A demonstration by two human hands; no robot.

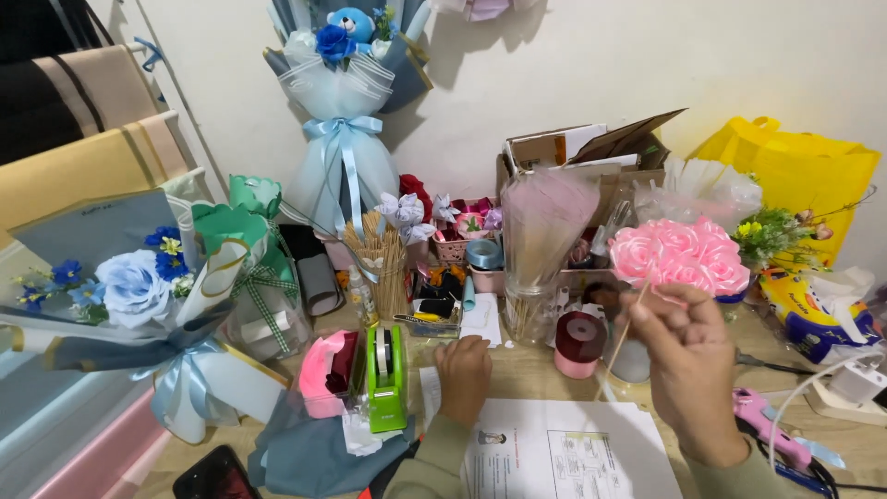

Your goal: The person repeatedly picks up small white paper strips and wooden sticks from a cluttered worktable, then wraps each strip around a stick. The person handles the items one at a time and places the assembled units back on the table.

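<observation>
My right hand (pixel 691 365) is raised at the right and pinches a thin wooden stick (pixel 621 340) that slants up toward a bunch of pink ribbon roses (pixel 679 254). My left hand (pixel 465 376) rests as a loose fist on the wooden desk, just above a printed white sheet (pixel 564 453). A green tape dispenser (pixel 386 377) stands to the left of that hand. A pink ribbon roll (pixel 579 344) sits between the two hands.
A blue flower bouquet (pixel 139 291) lies at the left. A pale blue bouquet with a small blue bear (pixel 344 111) leans on the wall. A cup of sticks (pixel 379 268), a yellow bag (pixel 795 176), a pink glue gun (pixel 762 418) and a phone (pixel 214 476) crowd the desk.
</observation>
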